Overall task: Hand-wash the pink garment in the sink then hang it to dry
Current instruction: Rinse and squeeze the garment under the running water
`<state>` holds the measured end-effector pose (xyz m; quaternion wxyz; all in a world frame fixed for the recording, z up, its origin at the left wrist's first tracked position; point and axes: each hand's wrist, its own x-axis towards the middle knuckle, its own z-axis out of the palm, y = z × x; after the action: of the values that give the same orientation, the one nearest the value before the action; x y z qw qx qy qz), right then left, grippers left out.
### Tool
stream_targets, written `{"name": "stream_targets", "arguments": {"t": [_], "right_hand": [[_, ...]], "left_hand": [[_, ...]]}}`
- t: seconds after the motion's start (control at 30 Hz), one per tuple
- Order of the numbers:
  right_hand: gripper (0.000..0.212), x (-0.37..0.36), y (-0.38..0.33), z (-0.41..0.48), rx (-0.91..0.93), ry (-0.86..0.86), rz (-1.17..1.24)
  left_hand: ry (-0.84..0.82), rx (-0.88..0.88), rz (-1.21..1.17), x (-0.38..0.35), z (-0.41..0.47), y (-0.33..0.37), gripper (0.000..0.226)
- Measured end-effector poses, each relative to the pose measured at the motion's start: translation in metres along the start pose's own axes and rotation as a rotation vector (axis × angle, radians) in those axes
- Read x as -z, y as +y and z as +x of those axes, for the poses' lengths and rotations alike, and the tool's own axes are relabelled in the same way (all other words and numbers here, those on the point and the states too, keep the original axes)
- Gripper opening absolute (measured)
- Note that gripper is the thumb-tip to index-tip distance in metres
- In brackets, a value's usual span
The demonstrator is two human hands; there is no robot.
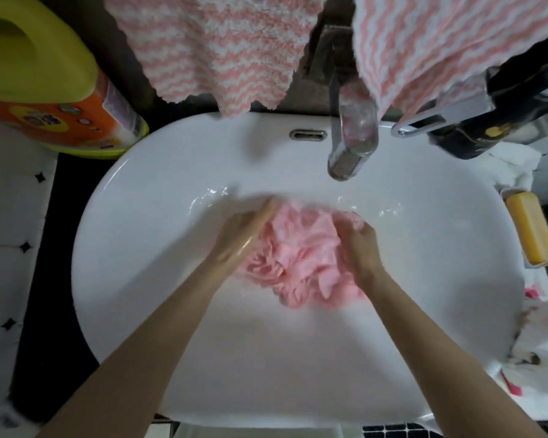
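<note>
Inside the sink point(133, 235), right hand point(359, 248) fingers point(366, 228) clutch pink garment point(301, 248) (left hand point(242, 237) blurred).

We see a yellow detergent jug point(45, 74) at far left, two pink-and-white striped towels point(209, 49) hanging at the back, and a yellow soap bar point(530, 227) in its dish at right.

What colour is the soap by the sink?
The soap is orange-yellow, clearest in the head view.
</note>
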<state>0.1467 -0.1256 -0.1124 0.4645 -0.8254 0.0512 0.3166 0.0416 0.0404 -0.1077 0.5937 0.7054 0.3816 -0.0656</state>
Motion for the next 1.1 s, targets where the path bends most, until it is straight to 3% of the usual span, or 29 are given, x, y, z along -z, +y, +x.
{"name": "stream_targets", "arguments": {"t": [0.07, 0.13, 0.2, 0.27, 0.37, 0.53, 0.73, 0.83, 0.93, 1.1], "right_hand": [[0.033, 0.018, 0.003, -0.026, 0.105, -0.079, -0.145], [0.051, 0.024, 0.018, -0.046, 0.277, -0.125, -0.581], [0.067, 0.017, 0.037, -0.057, 0.372, -0.147, -0.763], [0.070, 0.001, 0.059, -0.062, 0.398, -0.171, -0.818], [0.065, -0.024, 0.081, -0.056, 0.453, -0.169, -1.014], [0.048, -0.045, 0.069, -0.037, 0.560, 0.071, -0.958], [0.028, -0.053, 0.053, 0.001, 0.629, 0.167, -0.900], [0.028, -0.056, 0.045, 0.011, 0.644, 0.236, -0.905], [0.025, -0.058, 0.042, 0.018, 0.607, 0.231, -0.874], [0.042, -0.056, 0.029, 0.018, 0.502, 0.173, -0.782]], "left_hand": [[0.064, -0.102, 0.269, 0.005, -0.022, -0.020, 0.054], [0.135, -0.374, 0.628, 0.003, -0.036, -0.048, 0.052], [0.088, -0.442, 0.781, -0.009, -0.048, -0.070, 0.074], [0.062, -0.463, 0.851, -0.025, -0.055, -0.084, 0.093], [0.132, -0.594, 0.942, -0.045, -0.054, -0.095, 0.065], [0.243, -0.738, 0.940, -0.058, -0.038, -0.095, 0.045], [0.279, -0.800, 0.927, -0.058, 0.000, -0.097, 0.031], [0.178, -0.778, 1.007, -0.052, 0.022, -0.094, 0.038], [0.070, -0.799, 0.900, -0.046, 0.033, -0.078, 0.029], [-0.117, -0.508, 0.774, -0.024, 0.033, -0.024, 0.025]]}}
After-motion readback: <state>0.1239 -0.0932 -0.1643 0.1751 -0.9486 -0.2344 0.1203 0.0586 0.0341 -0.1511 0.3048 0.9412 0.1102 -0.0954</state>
